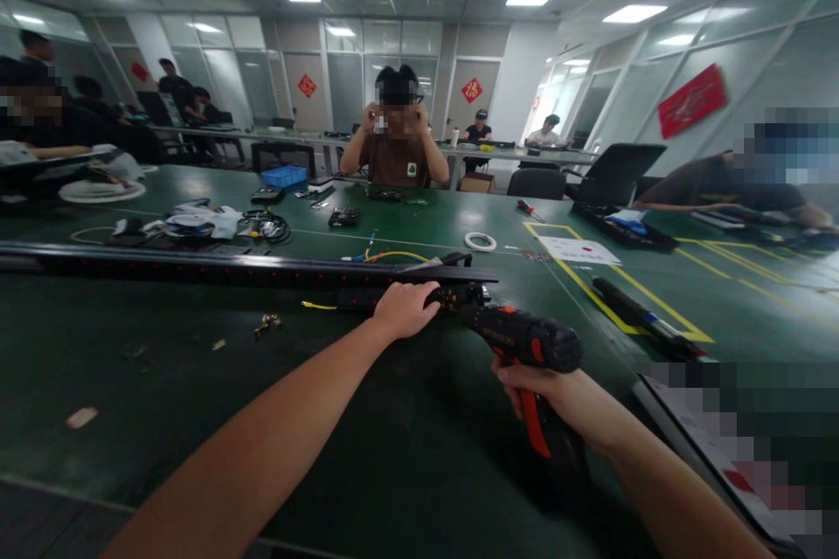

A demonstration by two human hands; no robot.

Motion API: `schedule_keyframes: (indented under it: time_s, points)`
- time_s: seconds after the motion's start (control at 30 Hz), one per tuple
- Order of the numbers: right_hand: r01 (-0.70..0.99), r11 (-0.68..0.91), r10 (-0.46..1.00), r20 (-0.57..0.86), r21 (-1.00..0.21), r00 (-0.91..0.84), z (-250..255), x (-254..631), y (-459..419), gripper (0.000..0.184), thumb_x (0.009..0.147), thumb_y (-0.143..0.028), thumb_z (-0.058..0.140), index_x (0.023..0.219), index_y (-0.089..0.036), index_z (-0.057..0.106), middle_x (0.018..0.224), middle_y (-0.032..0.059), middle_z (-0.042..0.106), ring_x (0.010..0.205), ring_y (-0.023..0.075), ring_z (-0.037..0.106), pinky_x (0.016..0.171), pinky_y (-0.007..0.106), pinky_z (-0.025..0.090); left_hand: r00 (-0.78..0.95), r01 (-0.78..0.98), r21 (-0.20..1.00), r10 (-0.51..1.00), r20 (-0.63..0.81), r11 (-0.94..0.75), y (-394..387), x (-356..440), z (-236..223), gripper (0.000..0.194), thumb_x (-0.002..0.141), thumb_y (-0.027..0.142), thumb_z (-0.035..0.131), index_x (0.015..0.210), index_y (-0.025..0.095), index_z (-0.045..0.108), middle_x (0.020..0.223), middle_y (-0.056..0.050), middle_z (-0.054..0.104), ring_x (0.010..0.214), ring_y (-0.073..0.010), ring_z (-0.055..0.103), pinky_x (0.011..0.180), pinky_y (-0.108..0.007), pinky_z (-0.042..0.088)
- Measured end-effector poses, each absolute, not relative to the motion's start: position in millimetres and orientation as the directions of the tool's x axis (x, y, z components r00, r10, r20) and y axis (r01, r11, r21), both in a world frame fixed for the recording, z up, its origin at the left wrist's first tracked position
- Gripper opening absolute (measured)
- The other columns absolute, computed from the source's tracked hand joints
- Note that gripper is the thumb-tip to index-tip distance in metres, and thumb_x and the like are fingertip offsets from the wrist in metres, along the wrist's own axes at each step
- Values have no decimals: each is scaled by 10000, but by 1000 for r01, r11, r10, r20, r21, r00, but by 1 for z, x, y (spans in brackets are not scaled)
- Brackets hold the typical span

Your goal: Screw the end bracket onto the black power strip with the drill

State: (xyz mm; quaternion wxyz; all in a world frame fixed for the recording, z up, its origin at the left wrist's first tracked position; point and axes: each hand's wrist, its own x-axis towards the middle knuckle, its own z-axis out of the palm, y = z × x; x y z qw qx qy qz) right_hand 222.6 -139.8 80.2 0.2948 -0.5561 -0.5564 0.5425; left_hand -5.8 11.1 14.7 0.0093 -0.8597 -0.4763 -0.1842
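My right hand (537, 384) is wrapped round the grip of a black and orange cordless drill (524, 336). The drill points left, its tip close to the end of a black module (354, 299) that lies along a long black rail (262, 269). My left hand (405, 310) rests closed over the module's right part, beside the drill tip. What its fingers grip, apart from the module, is hidden. Yellow and blue wires (386, 255) stick out behind the rail. A short yellow wire (319, 306) comes from the module's left end. Several small brass screws (267, 323) lie on the table left of my hand.
A green table (197, 419) spreads across the view. Behind the rail lie bundled cables (266, 227), a white tape roll (480, 242) and a blue basket (284, 176). To the right are a screwdriver (530, 210), a paper sheet (577, 251) and a long black tool (646, 319). A person sits opposite.
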Motion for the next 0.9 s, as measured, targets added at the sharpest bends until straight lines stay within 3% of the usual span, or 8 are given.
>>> schedule_keyframes:
  time_s: [0.43, 0.9]
  points:
    - [281, -216, 940, -277, -935, -200, 81, 221, -141, 269, 715, -429, 728, 822, -198, 643, 604, -18, 609, 569, 169, 580, 569, 296, 470, 488, 830, 123, 815, 312, -544, 12, -6, 12, 621, 896, 545, 634, 1423, 231, 535, 1245, -94, 728, 1122, -321, 684, 992, -456, 484]
    - [317, -204, 939, -277, -926, -202, 80, 224, -139, 268, 730, -454, 713, 744, -204, 618, 604, -7, 613, 581, 182, 588, 603, 323, 470, 489, 827, 131, 815, 312, -547, 13, -6, 10, 617, 895, 547, 643, 1417, 239, 528, 1242, -94, 726, 1129, -318, 681, 998, -449, 475]
